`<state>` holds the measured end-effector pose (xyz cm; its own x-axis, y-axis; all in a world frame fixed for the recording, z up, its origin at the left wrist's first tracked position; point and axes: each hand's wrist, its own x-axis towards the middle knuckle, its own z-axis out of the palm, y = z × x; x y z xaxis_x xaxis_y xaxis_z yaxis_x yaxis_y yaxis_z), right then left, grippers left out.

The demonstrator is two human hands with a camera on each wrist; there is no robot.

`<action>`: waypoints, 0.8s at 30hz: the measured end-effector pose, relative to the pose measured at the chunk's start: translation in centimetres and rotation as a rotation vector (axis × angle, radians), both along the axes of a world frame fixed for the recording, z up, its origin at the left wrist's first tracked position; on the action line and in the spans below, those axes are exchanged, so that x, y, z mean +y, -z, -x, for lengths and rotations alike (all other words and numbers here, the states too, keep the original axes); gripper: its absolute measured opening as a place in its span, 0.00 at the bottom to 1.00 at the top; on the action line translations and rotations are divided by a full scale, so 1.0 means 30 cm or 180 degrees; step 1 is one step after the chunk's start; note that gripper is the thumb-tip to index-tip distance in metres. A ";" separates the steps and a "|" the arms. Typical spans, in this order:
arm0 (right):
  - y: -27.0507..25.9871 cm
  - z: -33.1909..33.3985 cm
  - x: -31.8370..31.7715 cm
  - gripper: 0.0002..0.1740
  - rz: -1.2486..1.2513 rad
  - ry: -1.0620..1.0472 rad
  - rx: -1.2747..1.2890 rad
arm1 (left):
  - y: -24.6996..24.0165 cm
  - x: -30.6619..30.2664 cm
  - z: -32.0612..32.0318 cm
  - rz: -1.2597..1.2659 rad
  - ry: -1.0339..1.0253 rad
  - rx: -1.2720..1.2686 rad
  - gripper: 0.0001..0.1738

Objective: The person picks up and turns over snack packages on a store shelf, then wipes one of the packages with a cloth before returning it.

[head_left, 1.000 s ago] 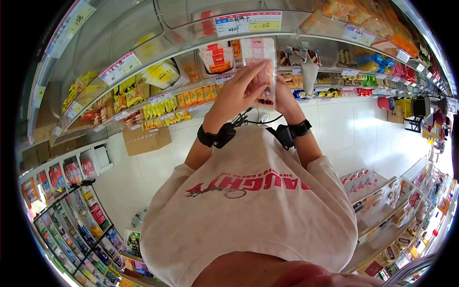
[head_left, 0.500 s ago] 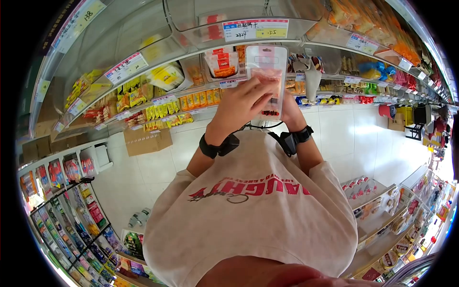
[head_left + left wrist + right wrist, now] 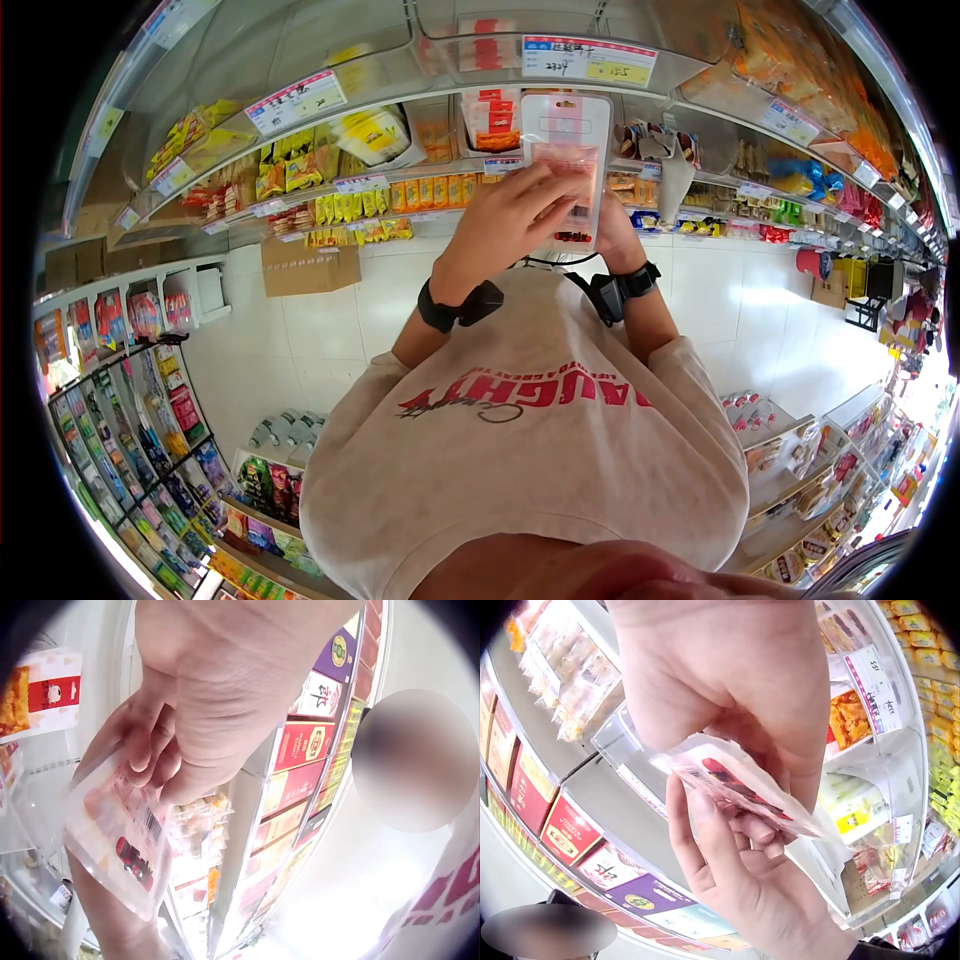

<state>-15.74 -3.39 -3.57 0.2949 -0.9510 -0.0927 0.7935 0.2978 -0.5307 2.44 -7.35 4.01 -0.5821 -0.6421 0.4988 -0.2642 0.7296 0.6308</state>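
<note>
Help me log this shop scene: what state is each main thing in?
Clear package: off the shelf, between both hands; sealed or open, cannot tell.
Left hand: fingers curled at the package's printed front.
Right hand: grips the package from behind.
Left wristband: fastened.
Right wristband: fastened.
Price label: fixed to the shelf edge.
Cardboard box: on the floor.

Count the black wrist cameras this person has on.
2: one black wrist camera on the left wrist, another on the right wrist.
</note>
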 end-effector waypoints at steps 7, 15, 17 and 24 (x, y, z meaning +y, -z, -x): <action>0.002 -0.036 -0.069 0.23 -0.0031 0.0062 0.0987 | 0.020 -0.016 -0.055 -0.1096 -0.0309 0.0087 0.25; 0.019 -0.041 -0.114 0.18 0.0551 0.0559 0.2496 | 0.100 -0.067 -0.155 -0.1691 -0.0597 0.0243 0.17; -0.004 -0.051 -0.142 0.13 0.1087 0.1054 0.3342 | 0.156 -0.118 -0.175 -0.0666 -0.0808 0.0069 0.16; 0.031 -0.114 -0.261 0.10 0.1795 0.1928 0.4725 | 0.223 -0.238 -0.159 -0.1143 -0.1477 0.0432 0.13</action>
<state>-12.31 -11.24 -4.49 -0.1189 -0.8952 0.4295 -0.5261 -0.3101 -0.7919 7.20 -14.50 -2.69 -0.1471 -0.9560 0.2538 -0.4040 0.2922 0.8668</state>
